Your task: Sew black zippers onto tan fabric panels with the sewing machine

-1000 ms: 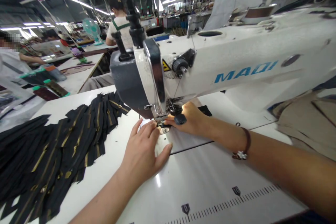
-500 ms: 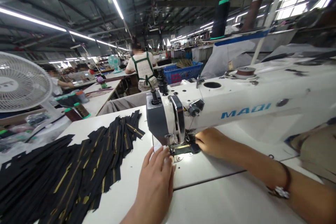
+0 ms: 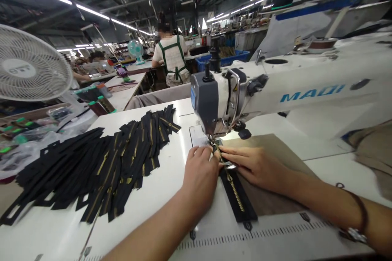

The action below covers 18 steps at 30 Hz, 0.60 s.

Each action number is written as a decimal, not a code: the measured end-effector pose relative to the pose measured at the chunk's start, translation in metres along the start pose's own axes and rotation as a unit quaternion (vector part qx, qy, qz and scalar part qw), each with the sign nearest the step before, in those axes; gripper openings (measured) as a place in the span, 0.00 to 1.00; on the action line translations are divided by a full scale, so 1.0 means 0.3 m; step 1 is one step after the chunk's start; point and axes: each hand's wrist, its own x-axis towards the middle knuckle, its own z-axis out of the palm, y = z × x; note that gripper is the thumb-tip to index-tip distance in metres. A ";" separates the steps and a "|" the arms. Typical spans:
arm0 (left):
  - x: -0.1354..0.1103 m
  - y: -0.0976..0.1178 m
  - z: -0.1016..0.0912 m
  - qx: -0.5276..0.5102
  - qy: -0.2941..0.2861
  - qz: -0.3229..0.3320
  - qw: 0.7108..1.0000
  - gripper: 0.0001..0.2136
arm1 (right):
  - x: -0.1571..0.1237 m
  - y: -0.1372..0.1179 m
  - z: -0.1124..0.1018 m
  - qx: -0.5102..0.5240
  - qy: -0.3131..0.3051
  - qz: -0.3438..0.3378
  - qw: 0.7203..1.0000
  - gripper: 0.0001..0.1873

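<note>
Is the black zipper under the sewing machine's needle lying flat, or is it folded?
Flat. The zipper lies straight on the table, its brass teeth in one line, with the left hand and right hand on either side.

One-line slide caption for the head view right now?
Both hands, left hand and right hand, press a black zipper flat under the sewing machine.

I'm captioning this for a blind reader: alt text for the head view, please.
Two bare hands, left hand and right hand, press a black zipper and tan fabric flat under a white sewing machine. A heap of black zippers lies left on the table.
</note>
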 end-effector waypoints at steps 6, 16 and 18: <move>-0.002 0.013 -0.002 0.008 -0.007 -0.005 1.000 0.06 | 0.006 0.014 -0.015 0.018 0.010 -0.007 1.000 0.21; 0.028 -0.019 0.000 -0.002 0.006 -0.012 1.000 0.08 | 0.050 0.011 -0.003 0.025 0.000 0.040 0.999 0.19; 0.017 -0.016 -0.010 -0.006 0.011 -0.005 1.000 0.07 | 0.037 -0.013 -0.016 0.043 0.000 0.045 0.998 0.19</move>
